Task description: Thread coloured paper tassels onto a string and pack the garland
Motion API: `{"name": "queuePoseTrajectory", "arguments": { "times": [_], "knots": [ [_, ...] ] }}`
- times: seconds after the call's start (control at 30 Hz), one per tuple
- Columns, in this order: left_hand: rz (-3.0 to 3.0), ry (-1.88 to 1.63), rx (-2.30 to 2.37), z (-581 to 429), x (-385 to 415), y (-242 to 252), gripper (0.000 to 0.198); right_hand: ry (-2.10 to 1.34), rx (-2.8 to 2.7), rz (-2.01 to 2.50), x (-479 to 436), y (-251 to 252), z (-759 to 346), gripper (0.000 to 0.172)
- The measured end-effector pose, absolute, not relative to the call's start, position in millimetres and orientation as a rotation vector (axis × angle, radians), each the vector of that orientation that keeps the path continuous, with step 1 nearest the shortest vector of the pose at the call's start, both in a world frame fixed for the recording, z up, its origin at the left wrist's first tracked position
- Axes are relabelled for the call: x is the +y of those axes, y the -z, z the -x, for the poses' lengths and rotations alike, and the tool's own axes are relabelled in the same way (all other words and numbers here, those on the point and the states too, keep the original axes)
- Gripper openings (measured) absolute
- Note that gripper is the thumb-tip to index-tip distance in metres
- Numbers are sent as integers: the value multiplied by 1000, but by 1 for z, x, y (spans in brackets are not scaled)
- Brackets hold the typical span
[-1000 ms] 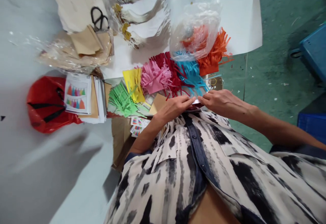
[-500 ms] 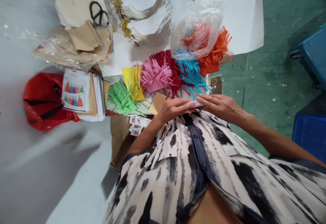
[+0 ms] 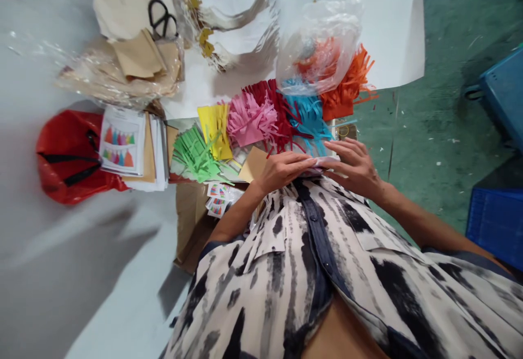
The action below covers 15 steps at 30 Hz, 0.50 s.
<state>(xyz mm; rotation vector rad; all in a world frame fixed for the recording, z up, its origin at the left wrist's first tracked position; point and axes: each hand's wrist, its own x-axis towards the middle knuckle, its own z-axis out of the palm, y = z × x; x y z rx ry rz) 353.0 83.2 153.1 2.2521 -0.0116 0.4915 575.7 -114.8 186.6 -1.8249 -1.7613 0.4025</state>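
Left hand [image 3: 284, 169] covers pale packet [image 3: 326, 160]

Just this side of the blue fringe [image 3: 305, 111], the pale packet lies under the left hand's fingers, probably to steady it; whether they pinch, I cannot tell. The right hand [image 3: 356, 164] spreads wide at its other end.

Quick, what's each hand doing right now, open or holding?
Left hand: fingers on a white packet; grip can't be told.
Right hand: open, fingers spread beside the packet.
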Motion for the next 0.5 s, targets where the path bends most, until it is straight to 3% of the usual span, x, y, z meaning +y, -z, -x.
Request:
{"name": "queuePoseTrajectory", "arguments": {
  "times": [0.13, 0.27, 0.5],
  "knots": [
    [-2272, -444, -42, -354, 83, -159, 45, -395, -1683, 1799, -107, -185, -570, 10],
    [-2357, -430, -37, -356, 81, -166, 43, -546, -1532, 1781, -103, -181, -567, 20],
    [-2369, -463, 137, -355, 82, -159, 39, -588, -1504, 1734, -102, -183, -571, 18]
  ]
}}
